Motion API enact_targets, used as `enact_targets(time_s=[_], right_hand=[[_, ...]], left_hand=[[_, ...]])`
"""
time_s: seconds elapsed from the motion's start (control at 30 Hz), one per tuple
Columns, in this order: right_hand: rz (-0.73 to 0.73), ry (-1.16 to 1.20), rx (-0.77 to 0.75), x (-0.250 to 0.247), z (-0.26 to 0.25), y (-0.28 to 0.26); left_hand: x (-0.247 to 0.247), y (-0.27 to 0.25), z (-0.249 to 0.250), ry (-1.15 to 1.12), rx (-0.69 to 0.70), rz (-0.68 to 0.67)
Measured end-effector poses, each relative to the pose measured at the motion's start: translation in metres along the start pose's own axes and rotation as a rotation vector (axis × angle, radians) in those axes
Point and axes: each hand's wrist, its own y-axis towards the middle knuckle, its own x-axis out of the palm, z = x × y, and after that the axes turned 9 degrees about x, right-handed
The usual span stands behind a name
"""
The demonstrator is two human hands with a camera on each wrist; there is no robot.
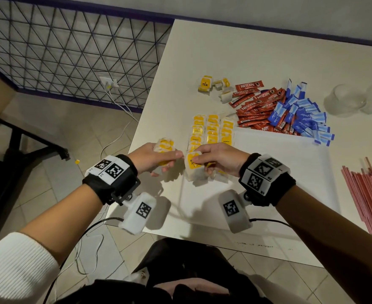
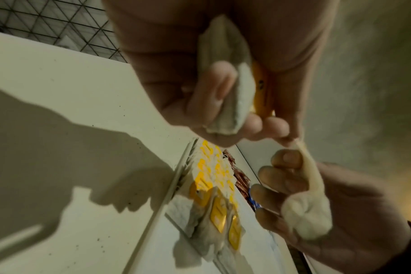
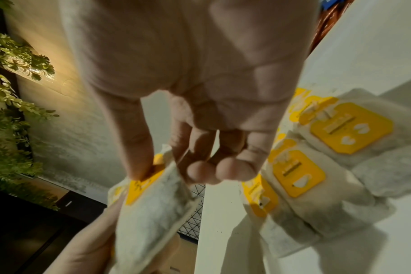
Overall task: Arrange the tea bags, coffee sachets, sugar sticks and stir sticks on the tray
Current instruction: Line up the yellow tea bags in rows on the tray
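The left hand (image 1: 153,157) grips a bundle of tea bags (image 1: 164,148) while the right hand (image 1: 219,160) pinches one tea bag (image 1: 194,164) above the tray's (image 1: 279,172) left edge, beside the laid rows (image 1: 211,132).

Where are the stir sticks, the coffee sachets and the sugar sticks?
stir sticks (image 1: 365,194), head view, middle of the red bundle.
coffee sachets (image 1: 254,106), head view, centre of the red pile.
sugar sticks (image 1: 301,117), head view, middle of the blue pile.
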Motion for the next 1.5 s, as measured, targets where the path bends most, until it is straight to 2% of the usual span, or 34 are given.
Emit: enact_targets(time_s=[0.17, 0.33, 0.5, 0.63, 0.8, 0.93, 1.2, 1.27, 1.4, 1.5], right_hand=[[-0.041, -0.094, -0.025, 0.002, 0.0, -0.001], [-0.055, 0.039, -0.092, 0.004, 0.003, 0.001], [0.029, 0.125, -0.043, 0.006, 0.018, 0.006], [0.103, 0.159, 0.021, 0.012, 0.032, 0.007], [0.227, 0.015, 0.077, 0.015, 0.048, 0.019], [0.323, -0.123, 0.091, 0.017, 0.048, 0.024], [0.428, -0.172, 0.096, 0.025, 0.04, 0.031], [0.446, -0.16, 0.087, 0.027, 0.041, 0.031], [0.516, -0.312, 0.05, 0.028, 0.042, 0.036], [0.541, -0.343, 0.043, 0.026, 0.041, 0.036]], left_hand=[[0.002, 0.007, 0.001, -0.117, 0.028, 0.087], [0.018, 0.011, -0.015, -0.099, -0.039, 0.123], [0.026, 0.008, -0.034, -0.11, -0.111, 0.108], [0.035, 0.006, -0.042, 0.022, -0.18, 0.115], [0.037, 0.006, -0.05, 0.231, -0.237, 0.06], [0.033, 0.006, -0.05, 0.32, -0.229, 0.031], [0.023, 0.011, -0.043, 0.481, -0.2, 0.163], [0.024, 0.012, -0.041, 0.511, -0.193, 0.149], [0.027, 0.017, -0.044, 0.573, -0.197, 0.102], [0.032, 0.019, -0.043, 0.656, -0.196, 0.062]])
